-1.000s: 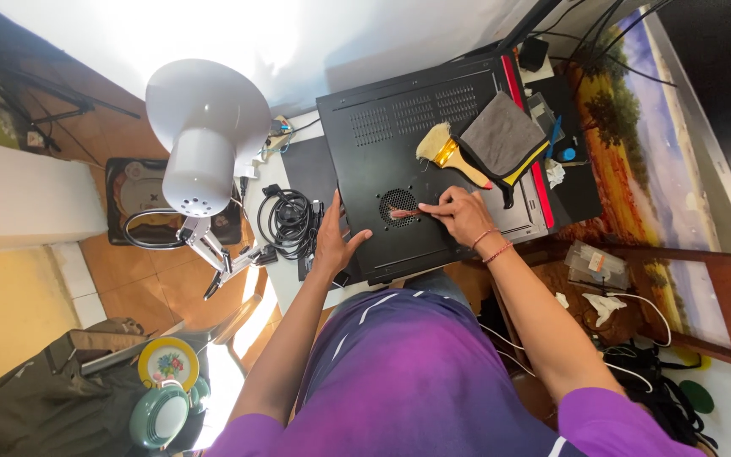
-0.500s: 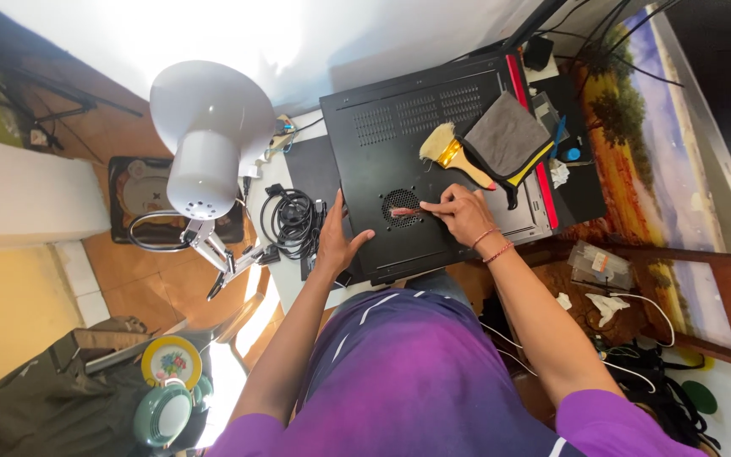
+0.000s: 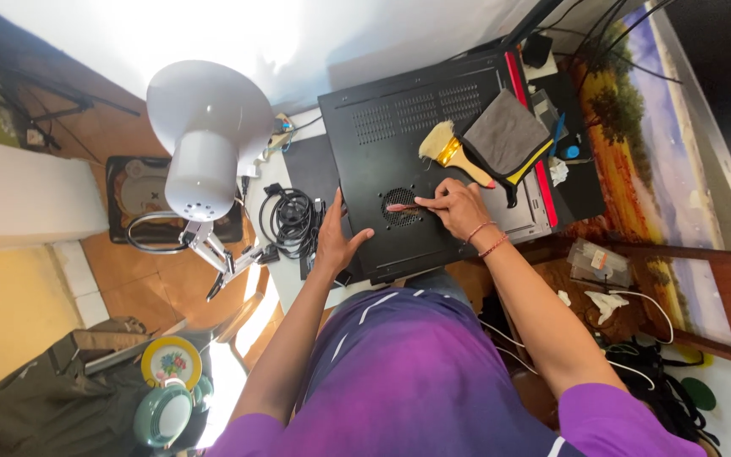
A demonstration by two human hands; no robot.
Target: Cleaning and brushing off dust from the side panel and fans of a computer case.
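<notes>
A black computer case lies flat on the white desk, its vented side panel facing up. My right hand pinches a thin pink tool whose tip rests on the round fan grille. My left hand lies flat, fingers spread, on the case's near left corner. A paintbrush with a yellow and red handle lies on the panel beside a folded grey cloth.
A white desk lamp hangs over the desk's left side. Coiled black cables lie left of the case. A landscape painting leans at the right. A bag and a round tin lie on the floor at lower left.
My right hand has kept the pink tool on the fan grille with only small shifts. My left hand stays pressed on the case's corner.
</notes>
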